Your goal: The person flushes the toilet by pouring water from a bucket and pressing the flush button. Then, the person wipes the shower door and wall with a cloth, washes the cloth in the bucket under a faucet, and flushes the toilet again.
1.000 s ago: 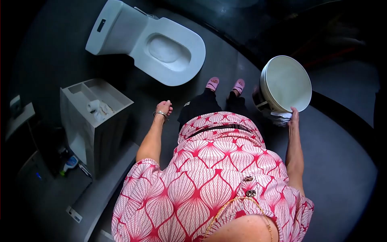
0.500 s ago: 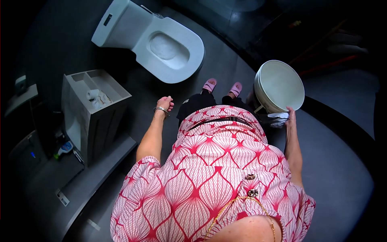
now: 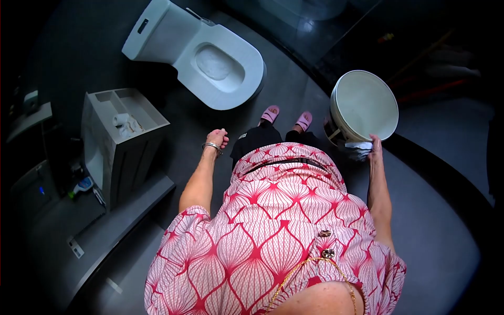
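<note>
A pale round bucket [image 3: 366, 105], its open mouth turned up, hangs at the right beside my legs. My right hand [image 3: 375, 148] grips its near rim, together with a white cloth [image 3: 359, 146] that lies against the bucket's outer wall. At the left, my left hand [image 3: 217, 139] is raised beside my dark trousers with its fingers curled together, a metal bangle at the wrist. Whether anything small is inside those fingers is hidden. The bucket's inside shows pale, with no object visible in it.
A white toilet [image 3: 247, 62] with its bowl open stands ahead to the left. A grey cabinet [image 3: 148, 110] with a paper roll [image 3: 121, 119] in its top tray stands at the left. Pink slippers [image 3: 304, 121] are on my feet. Dark glass lies beyond.
The toilet and cabinet have shifted slightly in view as my head and body moved. The bucket has moved a little left in view, still gripped by my right hand.
</note>
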A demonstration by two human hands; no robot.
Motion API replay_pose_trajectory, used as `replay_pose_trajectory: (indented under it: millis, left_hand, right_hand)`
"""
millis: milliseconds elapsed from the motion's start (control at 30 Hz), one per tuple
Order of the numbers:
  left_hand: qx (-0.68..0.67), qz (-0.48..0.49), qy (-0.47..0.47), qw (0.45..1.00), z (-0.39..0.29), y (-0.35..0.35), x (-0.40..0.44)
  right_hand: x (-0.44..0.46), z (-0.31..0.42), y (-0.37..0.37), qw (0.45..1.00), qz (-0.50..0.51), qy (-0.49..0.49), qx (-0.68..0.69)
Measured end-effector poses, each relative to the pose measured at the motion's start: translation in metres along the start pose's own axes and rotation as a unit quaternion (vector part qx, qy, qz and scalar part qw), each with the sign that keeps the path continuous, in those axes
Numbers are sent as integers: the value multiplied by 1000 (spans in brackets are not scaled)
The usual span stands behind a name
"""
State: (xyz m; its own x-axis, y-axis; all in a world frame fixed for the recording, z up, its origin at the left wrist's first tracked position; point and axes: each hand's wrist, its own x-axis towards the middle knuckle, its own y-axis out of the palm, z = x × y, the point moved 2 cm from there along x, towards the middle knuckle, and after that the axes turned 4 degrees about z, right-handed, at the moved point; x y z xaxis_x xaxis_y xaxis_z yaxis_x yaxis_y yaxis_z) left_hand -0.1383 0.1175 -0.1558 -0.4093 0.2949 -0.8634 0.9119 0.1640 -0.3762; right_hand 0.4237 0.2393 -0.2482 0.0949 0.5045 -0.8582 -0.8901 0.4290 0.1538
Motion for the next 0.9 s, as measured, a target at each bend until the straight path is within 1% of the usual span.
replay_pose_trajectory:
  millis: [100,133,200,233,267,300,333,367,400,433,467,500,533,600,633,667,733,767,833,900]
  left_hand:
    - [-2,-15,-2,1000,10,2,-2]
    - [-9,-22,0,1000,15,2,-1]
    - [-15,-30,5,999,13,6,-2]
    - [75,-67,52,994,2,12,-3]
    - [164,-103,97,976,-9,19,-3]
    - [219,-133,179,950,-29,31,-5]
    - [218,-103,231,943,-59,48,-21]
    - [217,-118,296,923,-93,66,-45]
    - [212,-83,323,919,-121,86,-59]
    - [211,-50,401,890,-141,107,-65]
    - [226,-61,516,824,-159,132,-70]
    - [259,-46,588,765,-182,152,-87]
    - [261,-34,649,714,-200,171,-105]
    - [252,1,698,670,-233,202,-140]
    - [252,2,721,646,-248,215,-158]
    - [246,3,748,616,-260,225,-174]
    - [254,30,775,578,-280,247,-202]
    - [258,27,797,545,-287,255,-213]
    - [254,66,813,520,-295,273,-222]
    - [244,121,820,503,-301,292,-220]
  right_hand:
    - [-1,2,3,999,30,25,4]
    - [13,-2,-6,998,33,56,11]
    - [29,-11,-17,999,19,38,8]
    - [33,-10,-21,1000,3,19,7]
    - [36,-10,-24,1000,3,18,6]
    - [34,-10,-23,1000,1,2,-2]
    - [33,-9,-22,1000,-1,-13,-10]
    - [32,-7,-20,1000,0,-14,-14]
    - [32,-7,-20,1000,7,-7,-11]
    - [33,-6,-19,1000,16,-2,-8]
    - [30,-5,-18,1000,18,-3,-6]
    - [23,-2,-15,1000,19,-7,-15]
    - [17,-1,-12,999,19,-11,-24]
    - [14,1,-8,1000,27,-5,-12]
    - [13,1,-6,999,34,2,0]
    - [-1,7,5,999,18,-33,-7]
    - [4,6,1,999,16,-33,3]
    - [8,4,-1,999,11,-33,18]
    - [-2,7,3,999,19,-44,19]
    - [-5,10,0,1000,13,-18,13]
